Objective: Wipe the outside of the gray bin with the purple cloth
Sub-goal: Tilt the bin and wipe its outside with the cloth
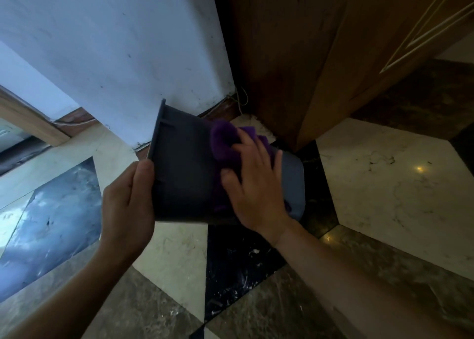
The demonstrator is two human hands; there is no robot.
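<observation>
The gray bin [183,172] is tipped on its side above the floor, its rim pointing left and its lighter base to the right. My left hand [127,205] grips the rim at the lower left, thumb over the edge. A bunched purple cloth [224,143] lies on the bin's upper side wall. My right hand [254,185] presses flat on the cloth with fingers spread, covering most of it. The bin's inside is hidden.
A white wall [115,43] rises behind the bin, with a brown skirting board at its foot. A wooden cabinet [320,56] stands at the right, its corner close to the bin's base. The floor [384,179] is marble tile in cream, black and brown.
</observation>
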